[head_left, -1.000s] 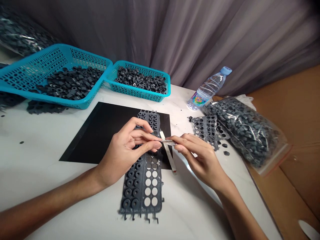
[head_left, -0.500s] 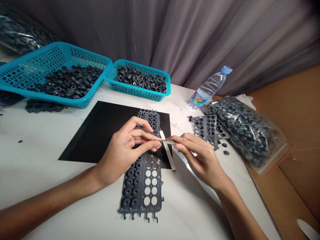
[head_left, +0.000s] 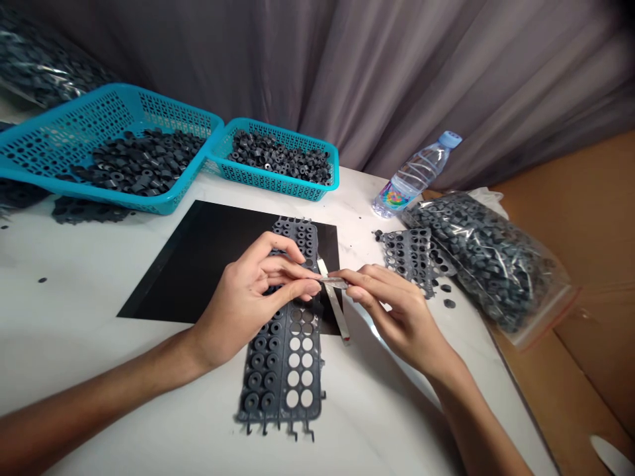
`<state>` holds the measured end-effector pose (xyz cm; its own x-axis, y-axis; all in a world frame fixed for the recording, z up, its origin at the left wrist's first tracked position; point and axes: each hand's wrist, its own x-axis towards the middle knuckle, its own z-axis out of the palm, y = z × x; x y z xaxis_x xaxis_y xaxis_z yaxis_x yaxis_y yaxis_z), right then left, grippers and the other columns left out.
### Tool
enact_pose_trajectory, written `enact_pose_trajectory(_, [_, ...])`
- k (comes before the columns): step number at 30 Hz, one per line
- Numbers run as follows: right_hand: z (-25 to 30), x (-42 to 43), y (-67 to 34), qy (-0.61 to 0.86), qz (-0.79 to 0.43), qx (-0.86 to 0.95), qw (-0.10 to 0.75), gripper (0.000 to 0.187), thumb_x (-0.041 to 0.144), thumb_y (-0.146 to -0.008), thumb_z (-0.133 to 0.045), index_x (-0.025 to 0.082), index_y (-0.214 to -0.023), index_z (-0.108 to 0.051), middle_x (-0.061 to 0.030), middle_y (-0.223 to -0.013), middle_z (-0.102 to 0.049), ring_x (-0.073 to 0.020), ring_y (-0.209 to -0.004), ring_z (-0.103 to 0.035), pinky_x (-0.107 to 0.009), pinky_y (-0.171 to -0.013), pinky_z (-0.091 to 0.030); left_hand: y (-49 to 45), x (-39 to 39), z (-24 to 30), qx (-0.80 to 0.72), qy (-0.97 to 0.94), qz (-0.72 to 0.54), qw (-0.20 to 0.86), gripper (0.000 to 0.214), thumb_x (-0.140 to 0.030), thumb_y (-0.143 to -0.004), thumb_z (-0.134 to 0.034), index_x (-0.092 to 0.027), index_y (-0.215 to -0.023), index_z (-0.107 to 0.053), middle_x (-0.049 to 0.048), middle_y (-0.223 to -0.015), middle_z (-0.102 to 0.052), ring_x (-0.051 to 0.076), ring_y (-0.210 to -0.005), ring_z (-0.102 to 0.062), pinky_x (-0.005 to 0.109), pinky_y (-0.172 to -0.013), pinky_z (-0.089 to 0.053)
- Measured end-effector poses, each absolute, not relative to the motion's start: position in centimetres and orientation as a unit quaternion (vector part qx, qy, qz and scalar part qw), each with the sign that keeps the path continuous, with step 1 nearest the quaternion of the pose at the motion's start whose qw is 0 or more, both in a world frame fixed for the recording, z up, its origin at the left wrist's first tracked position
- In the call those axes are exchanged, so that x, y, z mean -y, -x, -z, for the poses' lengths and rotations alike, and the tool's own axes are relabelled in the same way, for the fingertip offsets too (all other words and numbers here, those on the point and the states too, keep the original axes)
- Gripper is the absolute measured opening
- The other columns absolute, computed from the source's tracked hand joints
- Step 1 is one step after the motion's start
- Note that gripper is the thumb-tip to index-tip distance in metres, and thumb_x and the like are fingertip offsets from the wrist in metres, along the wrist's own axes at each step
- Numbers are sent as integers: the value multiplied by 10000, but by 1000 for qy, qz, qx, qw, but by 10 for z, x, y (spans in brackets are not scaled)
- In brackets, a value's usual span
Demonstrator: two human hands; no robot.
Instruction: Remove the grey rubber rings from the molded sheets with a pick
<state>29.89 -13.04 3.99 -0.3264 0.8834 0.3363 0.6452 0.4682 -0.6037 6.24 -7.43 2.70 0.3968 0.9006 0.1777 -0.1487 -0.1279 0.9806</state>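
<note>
A long grey rubber sheet [head_left: 280,370] of moulded rings lies across a black mat [head_left: 208,258] on the white table. Part of its right side shows empty round holes. My left hand [head_left: 253,297] rests over the sheet's middle, fingers curled and pinched together near its right edge. My right hand [head_left: 397,311] pinches a small metal blade [head_left: 333,282] whose tip meets my left fingertips. A thin metal strip [head_left: 335,307] lies on the table beneath the blade.
Two teal baskets [head_left: 109,106] [head_left: 278,182] of loose grey rings stand at the back left. A water bottle [head_left: 414,175], a second punched sheet [head_left: 411,254] and a clear bag of rings [head_left: 486,258] lie to the right. Brown cardboard [head_left: 590,264] borders the table's right edge.
</note>
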Motion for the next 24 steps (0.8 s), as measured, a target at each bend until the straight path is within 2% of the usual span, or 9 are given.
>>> enact_pose_trajectory(19, [-38,131,-298,480,-184,794,324,294,245,-1078,-548,214,-1325,-706,-70,-952,-711,-192,-840,-654,-338,-777,-524,-61,76,-24,-317,-615,-452,563,328,-266,-870,-844,-212,-1008,-551,21,-931,-819,196,-808,-811,285,-800,-695])
enact_pose_trajectory(24, [-38,130,-297,479,-182,795,324,291,239,-1075,-555,217,-1324,-704,-71,-953,-708,-192,-842,-644,-340,-769,-510,-62,75,-25,-315,-615,-453,563,318,-250,-873,-839,-211,-998,-550,13,-920,-820,175,-782,-806,260,-789,-689])
